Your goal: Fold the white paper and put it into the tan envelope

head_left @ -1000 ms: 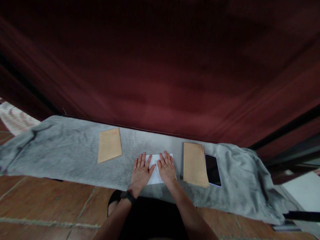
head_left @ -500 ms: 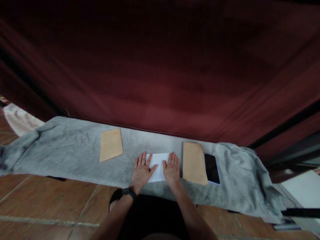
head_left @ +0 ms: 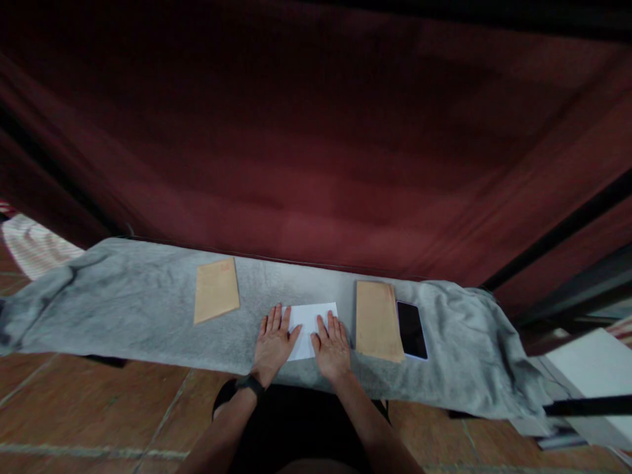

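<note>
Near the gray cloth's front edge, the person's left hand and right hand lie flat on white paper, thumbs apart from fingers.

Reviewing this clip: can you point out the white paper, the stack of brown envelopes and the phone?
White paper [head_left: 307, 321]: head view, bare middle between the hands.
Stack of brown envelopes [head_left: 378, 320]: head view, centre of the top envelope.
Phone [head_left: 411, 330]: head view, middle of the dark screen.

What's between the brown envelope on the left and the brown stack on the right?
In the head view, white paper lies between them on the grey cloth, with the left hand and right hand resting on it.
</note>
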`<state>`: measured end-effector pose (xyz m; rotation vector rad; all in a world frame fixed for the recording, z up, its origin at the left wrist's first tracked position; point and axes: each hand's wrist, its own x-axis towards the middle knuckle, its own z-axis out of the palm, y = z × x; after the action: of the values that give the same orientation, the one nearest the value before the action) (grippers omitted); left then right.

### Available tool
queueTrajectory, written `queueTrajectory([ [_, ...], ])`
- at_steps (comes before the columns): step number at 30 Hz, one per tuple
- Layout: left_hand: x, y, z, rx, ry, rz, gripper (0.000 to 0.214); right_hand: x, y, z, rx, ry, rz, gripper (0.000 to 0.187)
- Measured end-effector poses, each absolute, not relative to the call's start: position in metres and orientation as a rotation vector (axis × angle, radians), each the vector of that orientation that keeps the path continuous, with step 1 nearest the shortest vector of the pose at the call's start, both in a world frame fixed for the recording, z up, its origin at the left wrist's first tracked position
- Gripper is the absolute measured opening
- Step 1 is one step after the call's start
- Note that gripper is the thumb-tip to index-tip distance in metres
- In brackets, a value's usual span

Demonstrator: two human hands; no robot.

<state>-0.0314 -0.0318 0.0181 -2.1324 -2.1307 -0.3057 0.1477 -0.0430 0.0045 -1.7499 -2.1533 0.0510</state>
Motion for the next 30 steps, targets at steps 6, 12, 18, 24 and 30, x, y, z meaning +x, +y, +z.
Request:
queueTrajectory([
  [6,-0.049,-0.045,0.011,-2.058,-2.175,-0.402,0.065,0.155,-0.045,0.006,-1.815,-2.136,0.118,0.053],
  [12,-0.065,-0.057,0.009,-1.946,-2.217,-0.463,0.060,0.155,-0.044,0.005,-1.809,-2.134,0.164,0.054],
  [18,-0.036,-0.063,0.025,-2.027,-2.045,-0.550,0.058,0.154,-0.045,0.006,-1.803,-2.126,0.175,0.054],
  [24,0.016,-0.063,0.018,-2.510,-1.856,-0.424,0.052,0.156,-0.045,0.006,-1.791,-2.167,0.171,0.051],
  [30,0.002,-0.067,0.009,-2.393,-1.973,-0.388,0.056,0.155,-0.044,0.005,-1.793,-2.147,0.173,0.054],
])
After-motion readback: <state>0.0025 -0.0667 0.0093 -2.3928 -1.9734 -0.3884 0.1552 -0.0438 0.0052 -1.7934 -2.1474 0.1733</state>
